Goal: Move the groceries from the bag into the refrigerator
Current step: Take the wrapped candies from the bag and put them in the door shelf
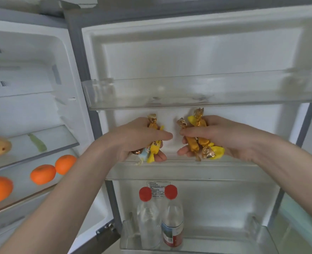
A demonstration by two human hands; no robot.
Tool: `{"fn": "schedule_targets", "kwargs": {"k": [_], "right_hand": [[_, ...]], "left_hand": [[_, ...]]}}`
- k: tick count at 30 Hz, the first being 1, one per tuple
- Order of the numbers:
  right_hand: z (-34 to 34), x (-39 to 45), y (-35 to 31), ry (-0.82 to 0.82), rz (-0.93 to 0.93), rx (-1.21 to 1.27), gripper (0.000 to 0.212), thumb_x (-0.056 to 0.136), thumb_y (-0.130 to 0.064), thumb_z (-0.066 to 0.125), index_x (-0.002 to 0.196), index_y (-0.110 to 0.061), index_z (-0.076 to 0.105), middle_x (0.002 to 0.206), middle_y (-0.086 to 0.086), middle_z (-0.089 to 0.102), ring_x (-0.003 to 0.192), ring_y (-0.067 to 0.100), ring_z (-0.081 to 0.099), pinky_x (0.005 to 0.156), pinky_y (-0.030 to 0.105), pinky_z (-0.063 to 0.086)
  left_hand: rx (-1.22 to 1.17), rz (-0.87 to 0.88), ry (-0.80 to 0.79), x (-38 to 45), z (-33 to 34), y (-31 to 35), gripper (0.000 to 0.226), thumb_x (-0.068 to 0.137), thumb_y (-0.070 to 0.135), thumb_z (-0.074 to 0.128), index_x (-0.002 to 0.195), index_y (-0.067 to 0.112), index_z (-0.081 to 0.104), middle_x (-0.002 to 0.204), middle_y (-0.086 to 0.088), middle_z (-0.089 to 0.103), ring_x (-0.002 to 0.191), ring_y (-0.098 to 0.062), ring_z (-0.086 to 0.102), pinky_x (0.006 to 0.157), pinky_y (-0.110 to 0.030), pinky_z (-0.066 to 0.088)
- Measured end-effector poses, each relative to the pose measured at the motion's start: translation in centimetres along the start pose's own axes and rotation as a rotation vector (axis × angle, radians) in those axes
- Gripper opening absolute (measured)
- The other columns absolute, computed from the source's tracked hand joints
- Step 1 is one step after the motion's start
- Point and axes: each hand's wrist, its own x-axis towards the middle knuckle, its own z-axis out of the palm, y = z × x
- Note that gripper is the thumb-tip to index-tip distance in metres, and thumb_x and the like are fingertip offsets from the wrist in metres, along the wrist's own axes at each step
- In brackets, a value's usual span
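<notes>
**Two handfuls of sweets over the middle door shelf**

While the refrigerator door (197, 52) stands open, both hands reach in just above its middle door shelf (188, 173), each closed round a bunch of wrapped sweets. The left hand (138, 138) grips a cluster of yellow and gold sweets (154, 146), fingers curled underneath and thumb pressed across the top. The right hand (217, 136) clutches a bigger cluster of gold and yellow sweets (197, 143), with twisted wrapper ends poking out above and below the fist.

These sweets look light and small, with crinkly foil and plastic wrappers that probably slide against each other. A loose bunch like this is likely to shed pieces if the fingers ease unevenly, so the safer hold is a cupped palm under the pile rather than a pinch on a twisted end, which could unwrap or tear. They seem sturdy enough to drop a short way onto the shelf.

Below, two red-capped bottles (160, 213) stand in the lower door bin (225, 242). Oranges (43, 174) lie on a glass shelf (23, 180) inside the compartment to the left.
</notes>
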Motion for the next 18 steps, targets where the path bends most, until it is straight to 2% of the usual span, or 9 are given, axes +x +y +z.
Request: {"fn": "schedule_targets", "kwargs": {"k": [3,5,6,8,11,13,15,16,18], "right_hand": [[-0.2,0.5,0.5,0.031,-0.018,-0.162,0.018,0.1,-0.017,0.066,0.104,0.0,0.061,0.083,0.011,0.073,0.082,0.03,0.079,0.058,0.032,0.061],[-0.2,0.9,1.2,0.061,-0.025,-0.311,0.022,0.099,-0.022,0.067,0.105,-0.001,0.064,0.082,0.006,0.078,0.082,0.027,0.078,0.076,0.041,0.061],[-0.1,1.1,1.5,0.069,-0.027,-0.384,0.022,0.099,-0.025,0.067,0.104,-0.004,0.065,0.081,0.004,0.079,0.079,0.024,0.076,0.079,0.043,0.059],[-0.1,1.4,1.9,0.073,-0.031,-0.463,0.02,0.099,-0.03,0.067,0.099,-0.011,0.064,0.078,0.001,0.078,0.073,0.018,0.07,0.075,0.038,0.054],[0.0,1.8,2.1,0.111,-0.038,-0.519,0.022,0.098,-0.033,0.067,0.104,-0.013,0.064,0.087,0.009,0.076,0.069,0.015,0.064,0.057,0.019,0.047],[-0.1,2.1,2.4,0.136,-0.045,-0.59,0.025,0.096,-0.038,0.068,0.103,-0.015,0.064,0.09,0.011,0.072,0.074,0.018,0.062,0.061,0.025,0.047],[-0.2,2.2,2.8,0.149,-0.052,-0.677,0.033,0.094,-0.043,0.068,0.102,-0.012,0.063,0.087,0.009,0.067,0.079,0.022,0.062,0.075,0.04,0.053],[-0.3,2.2,2.9,0.157,-0.057,-0.711,0.035,0.094,-0.044,0.068,0.102,-0.011,0.062,0.088,0.009,0.067,0.081,0.024,0.063,0.082,0.045,0.053],[-0.2,2.1,3.0,0.172,-0.073,-0.754,0.035,0.093,-0.045,0.067,0.102,-0.012,0.061,0.092,0.009,0.068,0.084,0.025,0.064,0.086,0.046,0.053]], "left_hand": [[0.038,-0.011,-0.028,0.5,-0.2,-0.1,0.027,0.093,0.02,0.076,0.108,0.002,0.062,0.084,-0.013,0.067,0.067,-0.028,0.074,0.081,-0.045,0.065],[0.068,-0.01,-0.035,0.6,0.1,0.0,0.03,0.093,0.022,0.076,0.111,0.003,0.062,0.087,-0.013,0.07,0.068,-0.029,0.075,0.08,-0.043,0.065],[0.091,-0.002,-0.029,0.7,0.3,0.1,0.032,0.093,0.023,0.075,0.113,0.002,0.061,0.088,-0.014,0.071,0.07,-0.029,0.076,0.079,-0.043,0.065],[0.156,0.045,0.008,1.1,0.9,0.4,0.035,0.094,0.025,0.074,0.114,-0.001,0.061,0.088,-0.013,0.074,0.073,-0.031,0.079,0.085,-0.048,0.064],[0.238,0.105,0.084,1.9,1.6,0.6,0.031,0.095,0.022,0.069,0.113,0.0,0.057,0.088,-0.013,0.067,0.069,-0.032,0.079,0.087,-0.054,0.062],[0.294,0.121,0.098,2.2,2.0,0.5,0.033,0.093,0.021,0.07,0.114,0.005,0.05,0.084,-0.011,0.068,0.071,-0.034,0.078,0.08,-0.054,0.064],[0.367,0.131,0.114,2.4,2.3,0.0,0.046,0.09,0.025,0.072,0.122,0.01,0.044,0.091,-0.009,0.067,0.074,-0.031,0.077,0.07,-0.043,0.064],[0.408,0.142,0.138,2.4,2.4,-0.3,0.05,0.089,0.027,0.074,0.125,0.013,0.042,0.095,-0.007,0.065,0.075,-0.026,0.074,0.064,-0.036,0.059],[0.463,0.176,0.181,2.4,2.5,-0.9,0.056,0.085,0.032,0.078,0.124,0.017,0.041,0.099,-0.003,0.06,0.078,-0.018,0.061,0.065,-0.031,0.048]]}}
